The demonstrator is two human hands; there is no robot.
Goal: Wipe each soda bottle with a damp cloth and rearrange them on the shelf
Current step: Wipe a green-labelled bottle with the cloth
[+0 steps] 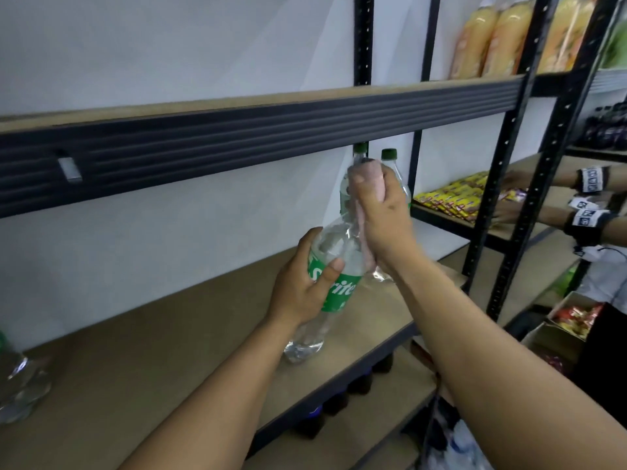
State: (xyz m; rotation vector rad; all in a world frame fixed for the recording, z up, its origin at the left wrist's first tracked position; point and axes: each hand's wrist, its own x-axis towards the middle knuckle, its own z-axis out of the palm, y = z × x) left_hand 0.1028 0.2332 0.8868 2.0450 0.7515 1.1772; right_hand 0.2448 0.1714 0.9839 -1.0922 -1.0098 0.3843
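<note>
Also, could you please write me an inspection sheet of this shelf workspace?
Surface: brown board shelf.
Job's things: clear plastic Sprite bottle with green label, tilted, base near the board; pink cloth wrapped over its neck; two green-capped clear bottles behind; another clear bottle at far left.
Clutter: nothing seen.
Hands: left hand grips the bottle's middle; right hand grips the cloth.
Cables: nothing seen on this shelf.
Surroundings: orange drink bottles above; snack packets and another person's hands on the next rack.

The right hand (383, 215) and its cloth (371, 179) hide the cap of the held bottle (342, 293); far left of the hands, another bottle (17, 381) is cut off by the edge.
</note>
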